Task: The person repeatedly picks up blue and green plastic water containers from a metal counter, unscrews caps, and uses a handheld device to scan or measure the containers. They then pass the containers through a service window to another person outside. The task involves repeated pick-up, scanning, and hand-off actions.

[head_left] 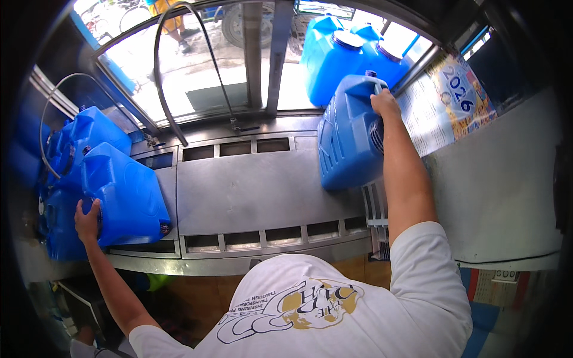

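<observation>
At the far left I see stacked blue jugs (71, 149) crowding the counter's (250, 191) left end, leaving no spare room there. My left hand (88, 219) is spread flat against the lower end of the nearest jug (128, 191), which lies tilted on its side at the counter's front edge; the fingers press on it rather than wrap around anything. A thin hose (179, 71) arcs up in front of the window (197, 77) behind. The steel middle of the counter, with slotted drains front and back, is bare and gives free space between the two jugs. Further right, my right hand (385, 102) is closed around the top handle of an upright jug (349, 137) standing at the counter's right end, just beside the wall calendar (444, 101). More jugs (346, 51) sit behind it by the window.
</observation>
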`<state>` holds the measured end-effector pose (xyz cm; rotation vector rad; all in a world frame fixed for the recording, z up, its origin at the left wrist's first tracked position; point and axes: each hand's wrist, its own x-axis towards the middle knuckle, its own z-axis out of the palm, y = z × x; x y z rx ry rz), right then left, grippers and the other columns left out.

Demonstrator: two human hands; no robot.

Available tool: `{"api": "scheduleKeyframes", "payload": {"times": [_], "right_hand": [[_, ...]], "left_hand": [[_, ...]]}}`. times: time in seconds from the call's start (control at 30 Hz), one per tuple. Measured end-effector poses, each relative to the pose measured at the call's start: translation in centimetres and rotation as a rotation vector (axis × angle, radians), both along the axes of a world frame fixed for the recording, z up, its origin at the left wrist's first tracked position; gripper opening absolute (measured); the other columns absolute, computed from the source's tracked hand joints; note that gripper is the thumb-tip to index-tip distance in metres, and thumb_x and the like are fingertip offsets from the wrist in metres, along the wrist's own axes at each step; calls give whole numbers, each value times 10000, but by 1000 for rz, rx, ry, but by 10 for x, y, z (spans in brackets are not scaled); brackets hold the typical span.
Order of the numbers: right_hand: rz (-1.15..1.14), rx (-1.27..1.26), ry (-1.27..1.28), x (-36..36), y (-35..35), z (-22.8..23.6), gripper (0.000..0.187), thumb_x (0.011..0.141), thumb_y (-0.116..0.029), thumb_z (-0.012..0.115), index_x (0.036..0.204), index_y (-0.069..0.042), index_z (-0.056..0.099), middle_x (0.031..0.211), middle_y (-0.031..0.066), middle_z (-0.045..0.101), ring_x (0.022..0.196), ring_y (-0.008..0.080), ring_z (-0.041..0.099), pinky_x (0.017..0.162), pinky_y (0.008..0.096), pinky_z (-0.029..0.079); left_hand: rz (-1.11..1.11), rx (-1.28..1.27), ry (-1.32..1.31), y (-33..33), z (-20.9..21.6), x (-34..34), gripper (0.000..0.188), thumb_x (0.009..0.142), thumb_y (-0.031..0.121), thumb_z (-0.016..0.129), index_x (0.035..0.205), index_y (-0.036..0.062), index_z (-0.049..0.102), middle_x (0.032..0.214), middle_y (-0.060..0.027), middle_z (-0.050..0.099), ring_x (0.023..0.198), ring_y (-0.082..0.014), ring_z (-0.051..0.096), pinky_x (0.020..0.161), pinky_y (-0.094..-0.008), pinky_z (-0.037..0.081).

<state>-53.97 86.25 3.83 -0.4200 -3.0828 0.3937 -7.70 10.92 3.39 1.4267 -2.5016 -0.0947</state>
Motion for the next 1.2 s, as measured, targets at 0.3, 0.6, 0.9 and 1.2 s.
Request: {"api": "scheduleKeyframes", "payload": {"times": [0.3,0.6,0.9,1.2], "right_hand": [[-112,-49,-62,-5,-5,4,635,941,-426,590,1432,-44,466,1455,205,514,1360,364,487,1124,469,386],[-60,-113,-33,1,-4,3,658,972,-419,517,1472,-10,394,1479,200,488,1352,384,490,1123,492,386],[-27,-250,-10,17,-5,12,670,912,-254,588,1494,-11,364,1466,247,484,1347,403,495,1149,467,362],[-69,-282,-56,20,-6,18,675,910,-245,521,1532,-73,325,1487,234,464,1361,437,463,1140,532,358]], "left_hand": [[-55,23,36,-22,-7,2,946,765,704,660,1468,98,475,1473,-210,481,1359,-396,454,1109,-478,367],[-157,230,231,-78,-27,14,920,810,606,714,1446,-9,460,1408,-221,534,1298,-331,514,1083,-405,383],[-152,521,535,-74,-23,14,807,883,364,757,1487,3,362,1251,-130,604,1105,-193,591,904,-315,482],[-192,427,443,-82,-18,17,858,854,465,756,1470,-9,392,1280,-141,577,1142,-218,570,993,-332,441]]}}
